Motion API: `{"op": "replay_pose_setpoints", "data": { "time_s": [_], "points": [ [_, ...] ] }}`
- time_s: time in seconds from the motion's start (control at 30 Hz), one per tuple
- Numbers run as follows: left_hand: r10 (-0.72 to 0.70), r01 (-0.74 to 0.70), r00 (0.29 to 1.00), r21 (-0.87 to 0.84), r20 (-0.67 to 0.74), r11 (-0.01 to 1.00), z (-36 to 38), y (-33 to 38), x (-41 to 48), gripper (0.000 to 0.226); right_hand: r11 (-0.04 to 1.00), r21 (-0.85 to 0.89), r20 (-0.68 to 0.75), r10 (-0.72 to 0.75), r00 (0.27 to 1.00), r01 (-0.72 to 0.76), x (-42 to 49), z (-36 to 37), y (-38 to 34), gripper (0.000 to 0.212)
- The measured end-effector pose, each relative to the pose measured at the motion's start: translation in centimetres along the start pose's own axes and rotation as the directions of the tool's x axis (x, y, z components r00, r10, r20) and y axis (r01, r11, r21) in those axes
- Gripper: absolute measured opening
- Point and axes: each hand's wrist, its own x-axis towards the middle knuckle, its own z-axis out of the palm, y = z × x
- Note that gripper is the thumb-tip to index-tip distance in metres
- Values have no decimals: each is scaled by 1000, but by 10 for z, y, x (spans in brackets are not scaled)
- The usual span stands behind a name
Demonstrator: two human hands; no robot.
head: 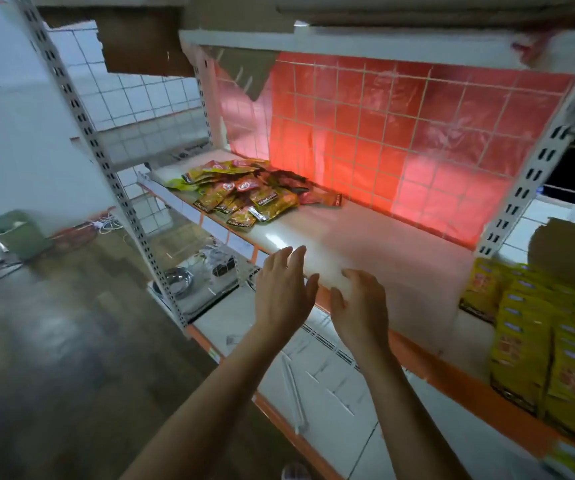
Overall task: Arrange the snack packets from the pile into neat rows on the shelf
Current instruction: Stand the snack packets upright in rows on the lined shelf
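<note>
A loose pile of yellow, red and brown snack packets (244,192) lies at the far left end of the white shelf (376,244). At the shelf's near right end, yellow packets (535,344) stand in upright rows. My left hand (284,292) hovers at the shelf's front edge, fingers spread, holding nothing. Just to its right, my right hand (359,306) rests its fingertips on the front edge, also holding nothing. Both hands are well short of the pile.
A wire grid backed with red plastic (400,140) closes the back of the shelf. Perforated metal uprights (113,174) frame it. A lower shelf (331,393) below holds a metal bowl (175,280) and small items. A green bin (19,233) and cables lie on the floor at left.
</note>
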Motion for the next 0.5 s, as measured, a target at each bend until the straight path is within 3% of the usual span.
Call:
{"op": "replay_pose_setpoints", "data": {
  "time_s": [0.23, 0.5],
  "points": [
    [-174, 174, 984, -5, 21, 985, 17, -79, 90, 52, 989, 95, 133, 98, 986, -111, 96, 77, -33, 41],
    [-349, 356, 934, -127, 73, 926, 45, -138, 201, 39, 959, 38, 221, 266, 938, -281, 211, 143, -64, 44]
  ]
}}
